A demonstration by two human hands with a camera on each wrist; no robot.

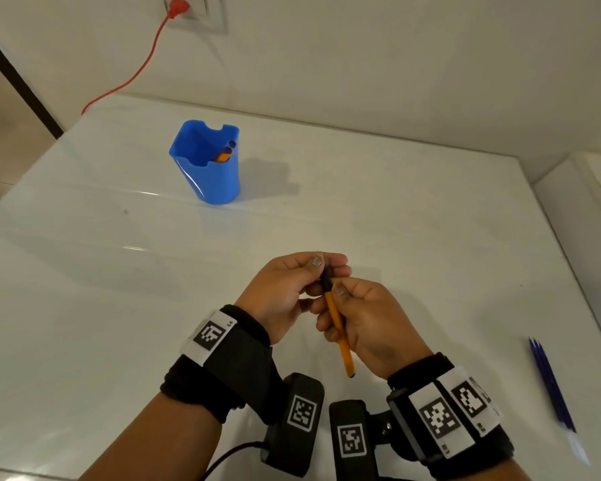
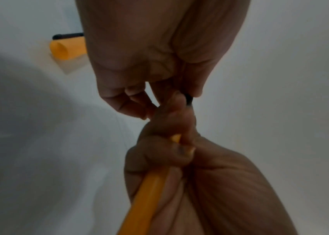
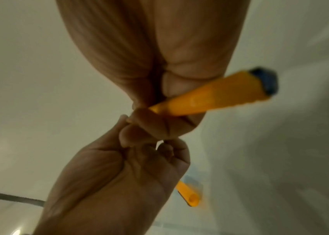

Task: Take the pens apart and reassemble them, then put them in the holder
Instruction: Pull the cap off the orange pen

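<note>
An orange pen barrel (image 1: 340, 333) is held low over the white table (image 1: 118, 272), its dark end plug (image 3: 265, 82) pointing back at me. My right hand (image 1: 335, 300) grips the barrel with fingers curled round it. My left hand (image 1: 321, 270) pinches the black front piece (image 1: 325, 281) at the barrel's far end. An orange cap (image 2: 67, 49) with a black clip lies on the table under the hands; it also shows as the cap (image 3: 188, 195) in the right wrist view and is hidden in the head view. The blue holder (image 1: 205, 168) stands upright at the back left with pens inside.
Blue refills (image 1: 549, 383) lie together near the table's right edge. An orange cable (image 1: 136, 71) runs from a wall socket down behind the table's back left corner. The wall stands close behind the table.
</note>
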